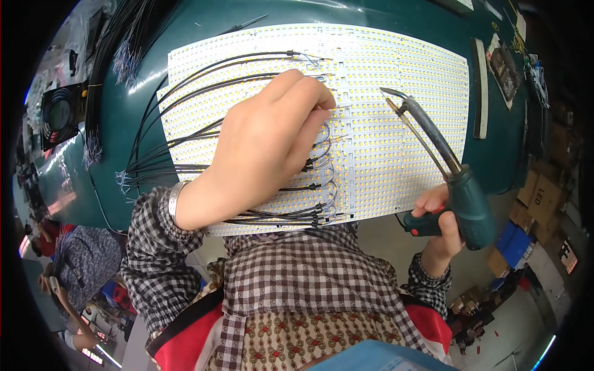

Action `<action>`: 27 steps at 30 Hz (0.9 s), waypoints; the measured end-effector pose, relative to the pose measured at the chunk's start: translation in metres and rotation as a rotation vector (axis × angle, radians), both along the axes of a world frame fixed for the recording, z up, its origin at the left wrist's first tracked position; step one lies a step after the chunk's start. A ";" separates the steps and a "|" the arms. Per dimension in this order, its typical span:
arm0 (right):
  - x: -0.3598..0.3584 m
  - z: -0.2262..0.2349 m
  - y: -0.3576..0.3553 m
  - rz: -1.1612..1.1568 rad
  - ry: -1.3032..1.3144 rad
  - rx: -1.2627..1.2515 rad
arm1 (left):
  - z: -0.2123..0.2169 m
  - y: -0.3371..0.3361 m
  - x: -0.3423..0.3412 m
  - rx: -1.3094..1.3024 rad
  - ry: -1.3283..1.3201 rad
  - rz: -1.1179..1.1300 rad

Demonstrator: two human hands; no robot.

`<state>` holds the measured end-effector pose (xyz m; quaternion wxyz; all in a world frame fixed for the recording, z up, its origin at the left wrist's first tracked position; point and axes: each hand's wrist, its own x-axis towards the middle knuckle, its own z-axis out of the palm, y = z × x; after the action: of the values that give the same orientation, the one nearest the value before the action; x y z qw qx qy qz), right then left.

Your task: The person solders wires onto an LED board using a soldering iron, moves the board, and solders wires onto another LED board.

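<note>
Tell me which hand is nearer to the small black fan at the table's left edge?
Left. The left hand rests on the LED panel, closer to the fan; the right hand holds the soldering gun at the far right.

white LED panel (383, 123) flat, soldering gun (461, 191) raised

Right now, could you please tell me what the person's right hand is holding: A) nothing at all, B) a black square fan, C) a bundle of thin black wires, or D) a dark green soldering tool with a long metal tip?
D: the right hand grips the dark green soldering tool by its handle, with its long metal tip raised over the white LED strip sheet, while the left hand rests on the thin black wires.
</note>
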<state>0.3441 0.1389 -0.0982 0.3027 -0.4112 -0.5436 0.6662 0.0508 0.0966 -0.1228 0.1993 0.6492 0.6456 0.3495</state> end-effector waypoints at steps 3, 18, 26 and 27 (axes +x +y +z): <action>-0.004 -0.003 -0.003 -0.028 -0.083 0.110 | 0.001 0.006 -0.002 -0.056 -0.064 -0.001; -0.002 0.003 -0.006 0.030 -0.129 0.026 | -0.006 0.012 0.010 -0.271 -0.383 0.208; -0.006 0.005 -0.008 0.039 -0.145 0.014 | -0.015 0.010 0.015 -0.117 -0.229 0.155; -0.006 0.006 -0.009 0.046 -0.149 0.010 | -0.016 0.009 0.016 -0.079 -0.219 0.142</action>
<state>0.3378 0.1298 -0.0921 0.2480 -0.4454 -0.5772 0.6379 0.0672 0.1061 -0.1390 0.2686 0.5515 0.6776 0.4057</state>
